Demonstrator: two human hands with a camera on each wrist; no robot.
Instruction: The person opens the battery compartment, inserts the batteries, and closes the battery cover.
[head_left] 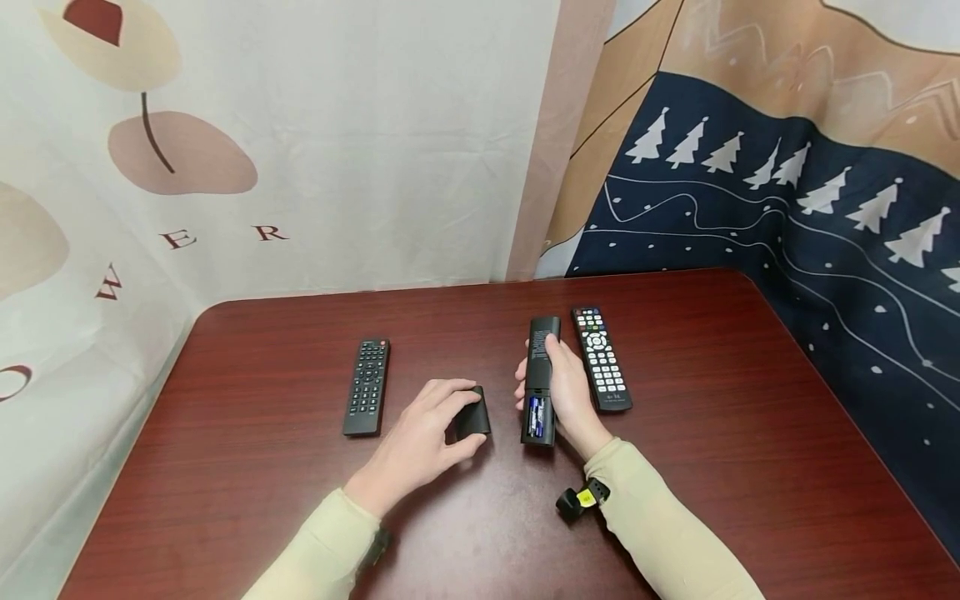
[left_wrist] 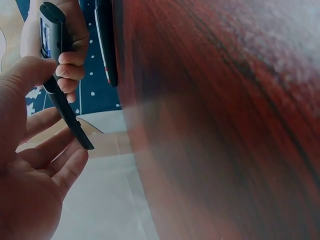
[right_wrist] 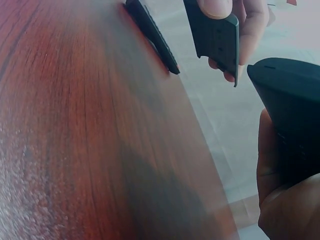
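Note:
My right hand [head_left: 572, 392] grips a black remote control [head_left: 538, 358] with its back facing up. Its battery compartment lies uncovered at the near end, showing blue batteries [head_left: 536, 417] inside. Between thumb and fingers, my left hand [head_left: 423, 433] pinches a small black battery cover [head_left: 472, 414], held just left of that remote. In the right wrist view the cover [right_wrist: 216, 42] appears as a thin plate with small clips along its edge, apart from the remote [right_wrist: 295, 110]. From the left wrist, the compartment with the batteries [left_wrist: 46, 37] shows beyond my left thumb.
A dark remote with dark buttons [head_left: 367, 387] lies on the left of the brown table [head_left: 247, 433]. Close beside my right hand lies another black remote with white buttons [head_left: 602, 358]. Printed curtains [head_left: 390, 167] hang behind and beside the table.

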